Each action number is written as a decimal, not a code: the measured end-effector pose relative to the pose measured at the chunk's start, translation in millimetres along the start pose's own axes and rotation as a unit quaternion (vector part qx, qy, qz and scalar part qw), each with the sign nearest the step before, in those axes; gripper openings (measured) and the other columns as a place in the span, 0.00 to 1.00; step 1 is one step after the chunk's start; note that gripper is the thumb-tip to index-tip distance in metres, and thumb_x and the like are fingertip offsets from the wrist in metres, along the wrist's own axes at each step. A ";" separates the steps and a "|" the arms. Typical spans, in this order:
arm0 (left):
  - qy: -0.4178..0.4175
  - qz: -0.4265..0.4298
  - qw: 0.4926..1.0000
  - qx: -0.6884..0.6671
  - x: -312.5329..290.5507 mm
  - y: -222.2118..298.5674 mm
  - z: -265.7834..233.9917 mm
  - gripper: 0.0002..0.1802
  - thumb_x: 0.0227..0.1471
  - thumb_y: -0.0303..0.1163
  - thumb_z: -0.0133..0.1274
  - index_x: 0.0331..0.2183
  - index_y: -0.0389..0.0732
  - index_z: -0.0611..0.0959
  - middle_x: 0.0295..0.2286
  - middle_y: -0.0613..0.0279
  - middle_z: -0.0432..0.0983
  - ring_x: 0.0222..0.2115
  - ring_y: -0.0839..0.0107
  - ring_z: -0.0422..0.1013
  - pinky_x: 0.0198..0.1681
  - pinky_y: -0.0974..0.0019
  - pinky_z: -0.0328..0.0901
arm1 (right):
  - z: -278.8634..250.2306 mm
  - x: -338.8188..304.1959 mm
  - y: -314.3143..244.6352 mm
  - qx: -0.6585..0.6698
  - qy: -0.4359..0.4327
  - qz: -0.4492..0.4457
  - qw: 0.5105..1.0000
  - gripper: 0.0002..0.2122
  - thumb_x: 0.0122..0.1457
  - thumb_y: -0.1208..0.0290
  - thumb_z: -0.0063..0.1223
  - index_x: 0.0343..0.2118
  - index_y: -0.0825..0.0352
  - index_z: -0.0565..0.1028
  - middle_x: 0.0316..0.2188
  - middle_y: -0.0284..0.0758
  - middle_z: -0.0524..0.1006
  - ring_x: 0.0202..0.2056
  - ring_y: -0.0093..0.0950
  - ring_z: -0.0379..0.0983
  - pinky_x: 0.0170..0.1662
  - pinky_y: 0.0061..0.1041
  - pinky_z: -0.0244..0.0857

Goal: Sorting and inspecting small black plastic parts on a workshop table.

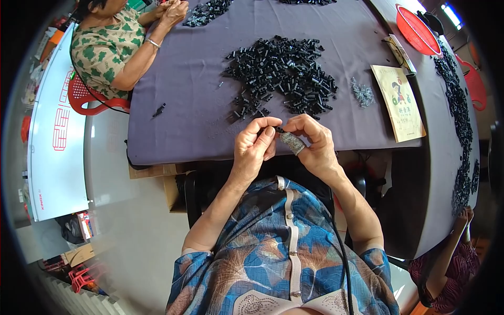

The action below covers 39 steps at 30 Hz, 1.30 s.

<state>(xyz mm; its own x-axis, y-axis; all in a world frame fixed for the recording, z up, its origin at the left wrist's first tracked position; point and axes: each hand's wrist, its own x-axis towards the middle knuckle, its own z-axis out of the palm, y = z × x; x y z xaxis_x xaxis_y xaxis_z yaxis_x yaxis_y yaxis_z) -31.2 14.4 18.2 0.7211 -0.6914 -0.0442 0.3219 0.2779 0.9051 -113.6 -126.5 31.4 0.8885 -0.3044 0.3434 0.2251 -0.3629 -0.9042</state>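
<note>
Close to the table's near edge, my left hand and my right hand meet at their fingertips. Pinched between them is a small black part, mostly covered by the fingers. A grey speckled finger cover wraps my right thumb. Just beyond my hands spreads a large heap of short black cylindrical pieces. To its right lies a little pile of small clear pieces. A couple of black pieces sit apart on the left of the cloth.
A grey-purple cloth covers the table. On the right are a yellowish booklet, a red plastic basket and a long band of black pieces. One person sits at the far left; another works at the lower right.
</note>
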 end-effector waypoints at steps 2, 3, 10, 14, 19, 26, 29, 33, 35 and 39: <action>-0.011 0.007 1.000 -0.007 -0.3 1.6 1.9 0.09 0.59 0.26 0.46 0.42 0.36 0.75 0.19 0.72 0.64 0.15 0.86 0.56 0.16 0.81 0.52 | -0.8 0.4 -0.3 -0.012 0.000 -0.014 1.000 0.11 0.44 0.89 0.54 0.32 0.71 0.73 0.32 0.36 0.74 0.35 0.27 0.74 0.38 0.22 0.67; 0.013 0.003 1.000 -0.017 -0.8 5.1 6.7 0.09 0.59 0.27 0.46 0.42 0.36 0.75 0.19 0.72 0.65 0.15 0.86 0.57 0.16 0.80 0.52 | -0.9 0.8 -1.3 -0.012 0.000 -0.015 1.000 0.11 0.44 0.89 0.54 0.32 0.71 0.73 0.32 0.36 0.74 0.35 0.27 0.74 0.38 0.22 0.67; -0.006 -0.022 0.991 -0.129 -0.6 -3.8 4.0 0.09 0.58 0.27 0.48 0.41 0.36 0.74 0.21 0.70 0.65 0.16 0.84 0.58 0.17 0.78 0.54 | -0.6 0.6 -1.5 -0.016 0.006 -0.028 0.999 0.12 0.42 0.89 0.54 0.32 0.71 0.73 0.31 0.36 0.74 0.33 0.29 0.74 0.37 0.22 0.67; 0.037 -0.021 0.992 -0.119 -1.1 -6.0 8.4 0.08 0.58 0.26 0.48 0.40 0.36 0.76 0.23 0.69 0.67 0.17 0.83 0.60 0.18 0.78 0.56 | -1.2 0.1 1.7 -0.059 0.001 -0.050 0.997 0.14 0.39 0.91 0.51 0.32 0.71 0.73 0.32 0.39 0.75 0.35 0.36 0.75 0.38 0.26 0.69; 0.051 -0.014 0.991 -0.121 -0.7 -9.2 3.0 0.08 0.57 0.24 0.49 0.40 0.35 0.77 0.28 0.65 0.73 0.18 0.83 0.61 0.19 0.78 0.58 | 2.2 -1.2 0.9 -0.104 -0.006 -0.059 0.993 0.17 0.37 0.92 0.47 0.33 0.70 0.74 0.33 0.40 0.74 0.36 0.41 0.74 0.38 0.31 0.70; 0.082 0.048 0.995 0.002 -4.5 -9.9 10.0 0.09 0.56 0.24 0.50 0.40 0.34 0.78 0.26 0.66 0.73 0.18 0.83 0.62 0.19 0.78 0.59 | 3.8 -3.0 -2.0 -0.128 -0.004 -0.070 0.989 0.17 0.37 0.91 0.48 0.34 0.70 0.73 0.33 0.40 0.74 0.35 0.42 0.74 0.37 0.31 0.71; 0.081 0.058 0.995 0.028 -5.8 -10.9 9.4 0.09 0.56 0.24 0.51 0.40 0.34 0.78 0.24 0.67 0.72 0.17 0.83 0.62 0.19 0.78 0.59 | 5.1 -3.5 -4.7 -0.133 0.004 -0.069 0.989 0.16 0.38 0.91 0.49 0.33 0.70 0.73 0.33 0.41 0.74 0.35 0.41 0.74 0.36 0.31 0.71; 0.068 0.029 0.996 -0.043 -4.3 -10.8 5.4 0.09 0.56 0.24 0.51 0.40 0.34 0.79 0.22 0.68 0.71 0.17 0.84 0.62 0.19 0.78 0.58 | 6.1 -1.2 -1.9 -0.128 0.019 -0.099 0.987 0.15 0.39 0.89 0.53 0.32 0.68 0.73 0.32 0.39 0.75 0.32 0.38 0.75 0.33 0.28 0.70; 0.073 0.021 0.996 -0.052 -4.6 -7.9 9.0 0.10 0.55 0.24 0.51 0.41 0.34 0.78 0.23 0.68 0.72 0.18 0.84 0.62 0.20 0.78 0.59 | 5.7 -0.3 -1.1 -0.128 0.016 -0.105 0.986 0.14 0.39 0.88 0.54 0.32 0.68 0.73 0.31 0.39 0.75 0.32 0.37 0.75 0.33 0.28 0.70; 0.067 -0.028 0.985 -0.156 -2.9 -7.6 4.6 0.14 0.56 0.24 0.50 0.45 0.37 0.73 0.31 0.66 0.72 0.20 0.84 0.63 0.21 0.77 0.59 | 4.2 1.2 -4.5 -0.141 0.008 -0.120 0.983 0.14 0.40 0.88 0.54 0.33 0.69 0.71 0.32 0.40 0.73 0.32 0.39 0.74 0.34 0.30 0.71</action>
<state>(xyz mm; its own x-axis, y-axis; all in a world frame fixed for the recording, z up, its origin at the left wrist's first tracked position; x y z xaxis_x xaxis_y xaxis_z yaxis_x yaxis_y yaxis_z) -38.5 11.2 13.4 0.7650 -0.6226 -0.1650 0.5211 0.4477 0.7267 -111.8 -121.5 34.9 0.8166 -0.1938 0.5438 0.3056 -0.6541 -0.6920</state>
